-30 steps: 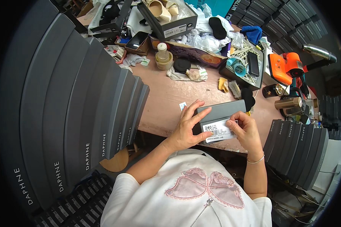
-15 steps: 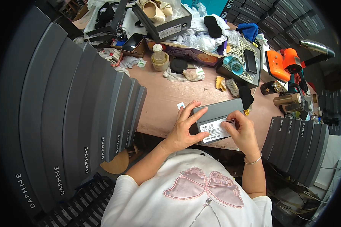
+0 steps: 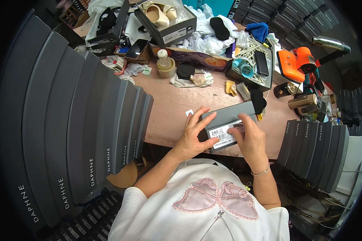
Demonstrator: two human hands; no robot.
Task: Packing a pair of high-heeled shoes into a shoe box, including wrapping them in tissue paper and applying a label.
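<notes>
A person in a white top held a grey shoebox (image 3: 228,115) at the near edge of a cluttered brown worktop (image 3: 173,108), at the centre of the frame. The left hand (image 3: 193,134) was clamped on the box's left end, fingers spread across the lid and thumb below, while the right hand (image 3: 249,138) lay with its fingers together, flat against the white label (image 3: 222,136) on the end panel facing the camera, closed around nothing. A curved stack of grey shoeboxes (image 3: 84,132) filled the left half of the frame, and a shorter stack (image 3: 315,148) stood at right, just beyond the right wrist. Farther back, at top centre, an open box holding beige heeled shoes (image 3: 161,14) sat among crumpled white paper (image 3: 209,40). An orange power tool (image 3: 295,64) rested at upper right, near a dark tray of small tools (image 3: 251,60). A small white plastic bottle (image 3: 163,60) stood left of centre, well apart from the hands.
</notes>
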